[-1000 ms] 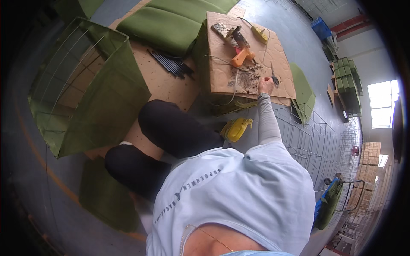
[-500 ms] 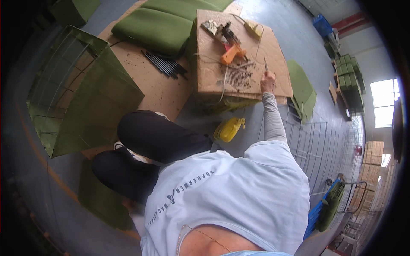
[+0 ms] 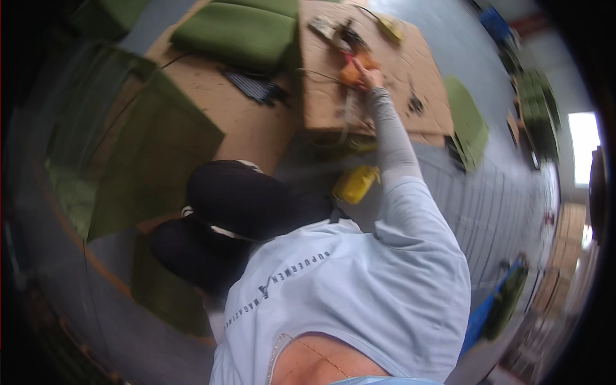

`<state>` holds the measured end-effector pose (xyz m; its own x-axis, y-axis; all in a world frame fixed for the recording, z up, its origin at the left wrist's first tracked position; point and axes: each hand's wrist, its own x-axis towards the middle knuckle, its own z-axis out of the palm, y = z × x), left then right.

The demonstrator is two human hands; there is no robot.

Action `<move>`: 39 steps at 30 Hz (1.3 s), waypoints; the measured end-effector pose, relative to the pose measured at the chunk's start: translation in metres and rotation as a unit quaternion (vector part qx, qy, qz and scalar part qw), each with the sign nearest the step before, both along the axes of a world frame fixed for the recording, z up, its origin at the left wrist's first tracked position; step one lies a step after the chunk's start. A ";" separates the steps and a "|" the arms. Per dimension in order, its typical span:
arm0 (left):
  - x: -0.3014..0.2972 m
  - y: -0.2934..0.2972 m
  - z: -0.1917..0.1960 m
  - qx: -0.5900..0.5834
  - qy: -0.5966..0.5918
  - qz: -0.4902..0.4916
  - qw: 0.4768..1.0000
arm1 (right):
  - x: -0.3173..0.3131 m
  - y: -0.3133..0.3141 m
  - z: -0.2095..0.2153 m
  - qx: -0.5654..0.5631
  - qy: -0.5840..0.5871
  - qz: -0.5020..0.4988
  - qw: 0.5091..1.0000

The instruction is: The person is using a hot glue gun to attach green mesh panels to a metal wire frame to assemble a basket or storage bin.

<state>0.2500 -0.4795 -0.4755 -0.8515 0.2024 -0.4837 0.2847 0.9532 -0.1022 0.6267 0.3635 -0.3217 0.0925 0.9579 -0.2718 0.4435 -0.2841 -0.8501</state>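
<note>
My right hand (image 3: 371, 78) is on the orange glue gun (image 3: 351, 76), fingers closed about its handle, though motion blurs them. The gun lies on a cardboard-topped box (image 3: 401, 122). To the right of the hand, a small pair of scissors (image 3: 416, 102) with dark handles rests on the cardboard. Beyond the gun sits a dirty, pale flat piece (image 3: 323, 27). My left hand does not show; only a bit of pale sleeve (image 3: 215, 316) appears beside my bent knees.
A yellow power strip (image 3: 389, 29) lies at the box's far side. A yellow bottle (image 3: 357, 185) stands on the floor. Black rods (image 3: 253, 85) and green padded pieces (image 3: 234, 35) lie to the left, near a green fabric-covered wire frame (image 3: 154, 147). Wire panels (image 3: 487, 212) are at right.
My right hand has put the scissors down on the cardboard and moved left onto the glue gun. The whole view has shifted slightly.
</note>
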 end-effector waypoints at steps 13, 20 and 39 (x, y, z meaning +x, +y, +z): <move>-0.162 0.043 0.143 0.700 0.071 0.324 0.632 | -0.016 -0.012 0.023 0.012 0.456 0.001 0.890; -0.209 0.160 0.298 0.803 0.063 0.190 0.562 | -0.029 0.001 0.098 0.024 0.418 0.086 0.904; -0.131 0.232 0.335 0.764 -0.084 0.206 0.605 | -0.336 -0.186 0.218 0.027 0.528 0.416 0.740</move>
<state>0.1193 -0.2480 -0.1400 -0.9469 0.3098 -0.0862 -0.1254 -0.1088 0.9861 0.2907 0.1776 -0.1040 -0.7723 0.5759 0.2683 -0.4733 -0.2399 -0.8476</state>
